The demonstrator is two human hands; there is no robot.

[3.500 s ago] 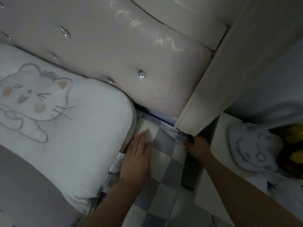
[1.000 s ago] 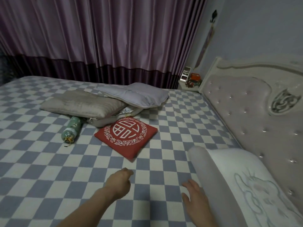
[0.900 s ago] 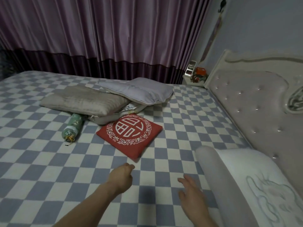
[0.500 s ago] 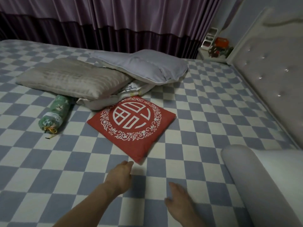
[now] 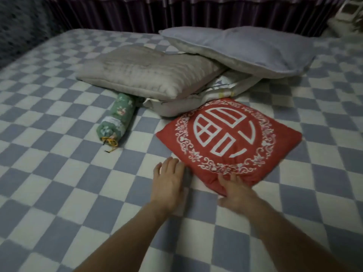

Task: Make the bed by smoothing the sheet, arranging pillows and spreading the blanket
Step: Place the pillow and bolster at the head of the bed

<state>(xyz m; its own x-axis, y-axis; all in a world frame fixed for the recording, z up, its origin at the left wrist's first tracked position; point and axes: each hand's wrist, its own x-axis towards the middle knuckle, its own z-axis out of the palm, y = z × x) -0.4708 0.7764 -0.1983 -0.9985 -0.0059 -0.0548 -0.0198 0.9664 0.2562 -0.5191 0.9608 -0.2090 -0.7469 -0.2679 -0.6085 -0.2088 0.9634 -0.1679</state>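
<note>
Pillow-arranging step judged in hand. Red cushion lies mid-bed on checked sheet, before pillow pile. Right hand pinches near corner; left hand spread flat on sheet beside it. Next: lift called for, carry toward bed's head.

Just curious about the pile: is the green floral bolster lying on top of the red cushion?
No, the green floral bolster lies apart from the red cushion, on the checked sheet.

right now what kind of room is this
Most likely a bedroom at home. A wide bed under a blue-and-white checkered sheet fills the view, with a beige pillow and a red embroidered cushion lying on it, and purple curtains hanging behind.
</note>
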